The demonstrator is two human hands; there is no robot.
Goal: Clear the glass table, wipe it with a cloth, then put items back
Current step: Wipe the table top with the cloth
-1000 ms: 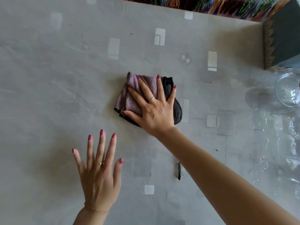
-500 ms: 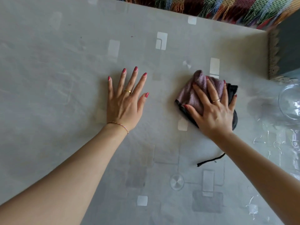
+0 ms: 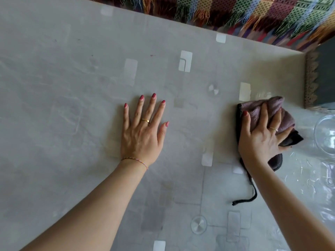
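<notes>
Head view: wiping step in hand, bench [image 3: 76, 91] bare of items around the hands. Right hand [image 3: 261, 140] pressing and loosely gripping cloth [image 3: 272, 109] near bench's far right corner, just left of glass bowl [image 3: 326, 136]. Left hand [image 3: 143, 131] flat, fingers spread, bracing mid-bench. Cloth bunched, long axis near-to-far, black cord [image 3: 252, 192] trailing toward wearer. Next probably needs a stroke along the right edge without nudging the bowl

The glass table [image 3: 72, 87] is looking smooth and glossy, with pale reflections. The cloth [image 3: 275, 109] is showing a soft, fuzzy mauve pile with black matt edging. The clear glass bowl [image 3: 326, 134] is shining. The woven blanket [image 3: 253, 13] is looking coarse, fringed.
</notes>
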